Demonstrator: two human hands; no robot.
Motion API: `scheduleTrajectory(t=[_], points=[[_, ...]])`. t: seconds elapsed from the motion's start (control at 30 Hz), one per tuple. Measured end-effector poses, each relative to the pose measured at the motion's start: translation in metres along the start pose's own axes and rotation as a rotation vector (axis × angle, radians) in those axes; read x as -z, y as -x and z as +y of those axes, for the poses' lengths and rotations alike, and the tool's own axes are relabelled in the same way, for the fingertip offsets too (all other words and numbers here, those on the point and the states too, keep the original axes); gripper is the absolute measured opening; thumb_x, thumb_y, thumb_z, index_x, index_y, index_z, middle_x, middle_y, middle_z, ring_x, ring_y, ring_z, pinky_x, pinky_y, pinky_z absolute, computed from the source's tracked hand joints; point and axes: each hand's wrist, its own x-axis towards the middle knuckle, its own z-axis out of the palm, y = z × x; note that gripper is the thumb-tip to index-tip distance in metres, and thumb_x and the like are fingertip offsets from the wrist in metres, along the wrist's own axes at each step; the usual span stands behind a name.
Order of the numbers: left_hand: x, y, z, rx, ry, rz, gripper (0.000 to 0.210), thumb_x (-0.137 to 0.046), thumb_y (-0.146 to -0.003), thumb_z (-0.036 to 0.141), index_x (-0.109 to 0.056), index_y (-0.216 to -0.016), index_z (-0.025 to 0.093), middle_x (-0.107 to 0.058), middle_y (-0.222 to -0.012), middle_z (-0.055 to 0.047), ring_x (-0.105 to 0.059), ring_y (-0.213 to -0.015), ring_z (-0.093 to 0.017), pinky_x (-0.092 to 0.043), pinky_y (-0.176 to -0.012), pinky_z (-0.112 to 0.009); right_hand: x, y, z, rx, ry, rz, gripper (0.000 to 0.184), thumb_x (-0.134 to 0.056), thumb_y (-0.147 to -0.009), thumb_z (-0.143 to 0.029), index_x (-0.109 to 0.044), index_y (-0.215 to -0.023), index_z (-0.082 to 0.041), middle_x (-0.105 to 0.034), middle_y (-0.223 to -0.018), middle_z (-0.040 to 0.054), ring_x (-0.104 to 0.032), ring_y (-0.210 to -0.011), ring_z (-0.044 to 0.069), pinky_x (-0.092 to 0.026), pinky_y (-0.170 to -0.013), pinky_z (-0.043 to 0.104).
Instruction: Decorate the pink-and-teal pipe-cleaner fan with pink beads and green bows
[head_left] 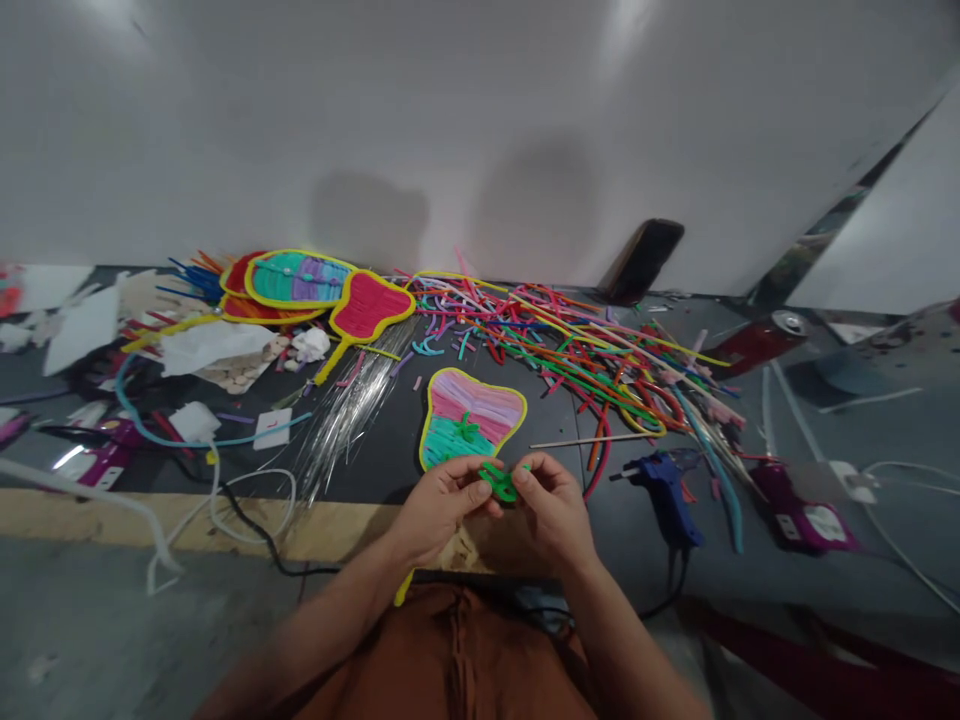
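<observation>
Between my two hands is a small green piece of bent pipe cleaner, pinched at both ends. My left hand grips its left side with thumb and fingers, and my right hand grips its right side. Just beyond them lies a fan-shaped pipe cleaner piece with a yellow outline, filled with lilac, pink and teal strips. A green leafy shape sits on its middle. My hands cover its lower part, and a yellow stem end shows below my left wrist.
A heap of coloured pipe cleaners spreads along the wall. A blue glue gun lies at right, near a red can. A phone leans on the wall. Finished fans, wires and a white charger are at left.
</observation>
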Motion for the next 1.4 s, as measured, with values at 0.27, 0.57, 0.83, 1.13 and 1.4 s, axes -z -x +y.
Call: scheduleTrajectory(t=[0.27, 0.57, 0.83, 1.13, 1.4], points=[[-0.005, 0.001, 0.002, 0.015, 0.076, 0.099, 0.034, -0.084, -0.055, 0.035, -0.064, -0.071, 0.014, -0.06, -0.059, 0.003, -0.054, -0.049, -0.008, -0.046, -0.053, -0.021, -0.002, 0.004, 0.005, -0.038, 0.059, -0.069, 0.029, -0.072, -0.07, -0.043, -0.061, -0.073, -0.017, -0.055, -0.06, -0.0034, -0.046, -0.05, 0.007, -0.038, -0.049, 0.02], [-0.006, -0.003, -0.004, -0.152, 0.024, 0.269, 0.028, -0.081, -0.056, 0.034, -0.066, -0.068, 0.014, -0.06, -0.065, 0.002, -0.053, -0.062, -0.011, -0.044, -0.062, -0.023, -0.013, 0.015, 0.001, 0.398, 0.676, -0.028, 0.011, -0.062, -0.08, -0.027, -0.067, -0.083, -0.018, -0.068, -0.074, 0.0035, -0.062, -0.066, 0.015, -0.049, -0.063, 0.025], [-0.003, -0.002, -0.009, -0.248, -0.176, 0.299, 0.02, -0.072, -0.068, 0.034, -0.065, -0.067, 0.015, -0.059, -0.066, 0.002, -0.05, -0.068, -0.012, -0.04, -0.069, -0.023, -0.014, 0.014, -0.003, 0.672, 0.885, -0.118, 0.014, -0.052, -0.087, -0.021, -0.064, -0.078, -0.018, -0.065, -0.07, 0.0033, -0.06, -0.064, 0.014, -0.047, -0.063, 0.024], [-0.002, 0.002, 0.004, -0.048, -0.019, 0.13, 0.031, -0.077, -0.063, 0.04, -0.061, -0.067, 0.014, -0.056, -0.064, 0.002, -0.047, -0.061, -0.01, -0.038, -0.063, -0.022, -0.008, 0.004, -0.009, 0.099, 0.242, -0.14, 0.023, -0.069, -0.073, -0.028, -0.062, -0.093, -0.019, -0.063, -0.073, -0.0008, -0.057, -0.061, 0.011, -0.047, -0.058, 0.022], [-0.003, 0.003, -0.001, -0.04, -0.052, 0.059, 0.027, -0.076, -0.068, 0.037, -0.062, -0.071, 0.014, -0.058, -0.065, 0.001, -0.051, -0.063, -0.01, -0.04, -0.064, -0.021, -0.009, 0.004, -0.005, 0.06, 0.179, -0.06, 0.018, -0.07, -0.073, -0.033, -0.061, -0.072, -0.017, -0.06, -0.06, -0.0024, -0.054, -0.054, 0.01, -0.045, -0.054, 0.023]])
